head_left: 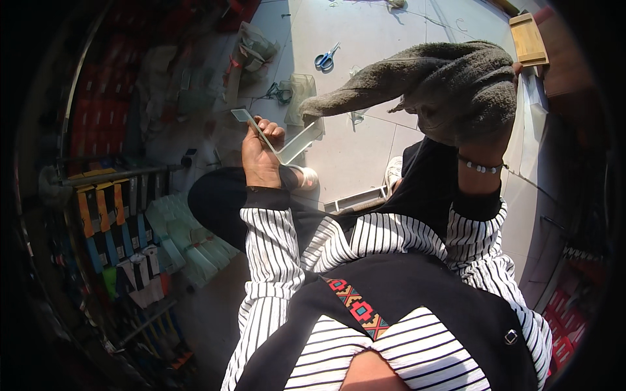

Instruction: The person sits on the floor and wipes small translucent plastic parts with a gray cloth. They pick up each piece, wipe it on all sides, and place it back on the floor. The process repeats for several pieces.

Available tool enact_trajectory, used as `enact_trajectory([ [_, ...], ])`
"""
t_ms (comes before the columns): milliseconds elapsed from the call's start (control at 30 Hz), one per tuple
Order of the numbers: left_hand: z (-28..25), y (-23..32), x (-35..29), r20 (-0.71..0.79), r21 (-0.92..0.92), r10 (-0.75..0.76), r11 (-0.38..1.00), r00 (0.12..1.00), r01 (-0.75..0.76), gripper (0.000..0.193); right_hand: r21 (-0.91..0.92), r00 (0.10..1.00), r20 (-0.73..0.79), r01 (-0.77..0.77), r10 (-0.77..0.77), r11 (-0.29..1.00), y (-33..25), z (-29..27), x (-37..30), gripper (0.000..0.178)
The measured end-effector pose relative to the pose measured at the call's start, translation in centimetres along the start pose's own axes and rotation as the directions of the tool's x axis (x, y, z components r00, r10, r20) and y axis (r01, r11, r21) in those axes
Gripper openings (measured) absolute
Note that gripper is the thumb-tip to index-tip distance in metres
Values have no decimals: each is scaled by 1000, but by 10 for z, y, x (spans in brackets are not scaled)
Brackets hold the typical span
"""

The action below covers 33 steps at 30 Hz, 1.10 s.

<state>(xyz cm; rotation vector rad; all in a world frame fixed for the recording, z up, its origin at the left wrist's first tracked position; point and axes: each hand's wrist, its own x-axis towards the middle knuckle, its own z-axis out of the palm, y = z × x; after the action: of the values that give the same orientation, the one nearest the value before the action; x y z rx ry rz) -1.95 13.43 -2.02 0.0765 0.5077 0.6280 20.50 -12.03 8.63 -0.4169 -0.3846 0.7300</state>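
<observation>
My left hand (259, 148) is closed around one arm of a clear, bent plastic display stand (301, 144). The stand has a V shape, with a small turned lip at its far left end and a wider panel reaching toward the towel. A thick grey towel (450, 88) hangs bunched over my right hand (493, 144), hiding most of its fingers. One twisted end of this cloth stretches left and meets the upper edge of the stand's panel. A beaded bracelet circles my right wrist.
Blue-handled scissors (327, 57) lie on the tiled floor ahead, near a clear plastic piece (300, 91) and crumpled plastic bags (254, 45). At left stands a rack of packaged socks (107, 208) beside stacked clear pieces (189, 238). A wooden block (528, 39) sits far right.
</observation>
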Motion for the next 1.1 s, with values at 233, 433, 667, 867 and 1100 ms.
enact_trajectory([
  [233, 34, -29, -11, -84, 219, 157, 966, 984, -136, 20, -756, 876, 369, 477, -309, 448, 77, 46, -27, 30],
  [433, 51, -63, -17, -50, 240, -103, 964, 993, 112, 20, -708, 672, 704, 637, -229, -305, 150, 13, -25, 24],
  [667, 77, -66, -14, 197, 788, 273, 528, 942, -318, 36, -820, 810, 549, 570, 206, -54, 140, 8, -30, 41],
  [867, 98, -79, -18, 537, 814, 144, 170, 831, -556, 40, -876, 619, 481, 312, 621, 367, 121, -2, -9, 49],
  [1100, 98, -64, -8, 166, 740, 240, 610, 956, -282, 38, -835, 779, 504, 331, 373, 439, 126, 7, -14, 21],
])
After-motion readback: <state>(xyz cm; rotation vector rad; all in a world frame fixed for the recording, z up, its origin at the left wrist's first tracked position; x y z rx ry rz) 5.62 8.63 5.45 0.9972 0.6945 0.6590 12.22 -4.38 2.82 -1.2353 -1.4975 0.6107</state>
